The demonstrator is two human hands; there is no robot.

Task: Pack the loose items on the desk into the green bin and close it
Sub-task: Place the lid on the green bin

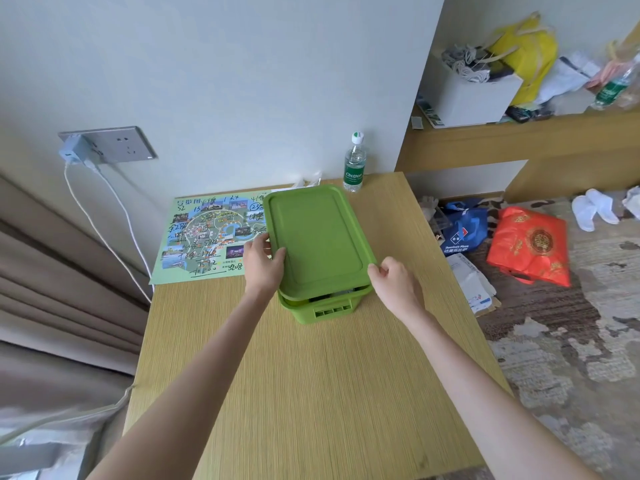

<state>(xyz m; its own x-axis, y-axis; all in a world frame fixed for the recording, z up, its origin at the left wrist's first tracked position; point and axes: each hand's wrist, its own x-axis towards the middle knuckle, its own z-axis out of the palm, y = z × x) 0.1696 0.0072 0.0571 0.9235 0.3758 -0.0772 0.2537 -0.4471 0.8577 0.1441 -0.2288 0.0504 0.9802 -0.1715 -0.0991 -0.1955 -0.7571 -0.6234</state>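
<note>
A green bin (318, 311) stands on the wooden desk (311, 393) near its middle. A green lid (315, 237) lies on top of it, with a narrow dark gap showing at the near edge. My left hand (264, 260) grips the lid's left edge, thumb on top. The lid's near right corner is pinched by my right hand (396, 282). The bin's contents are hidden under the lid.
A printed map with handwriting (204, 237) lies flat at the desk's far left. A water bottle (354, 164) stands by the wall behind the bin. Charger cables (104, 230) hang from the wall socket. Bags and papers (526, 244) lie on the floor to the right.
</note>
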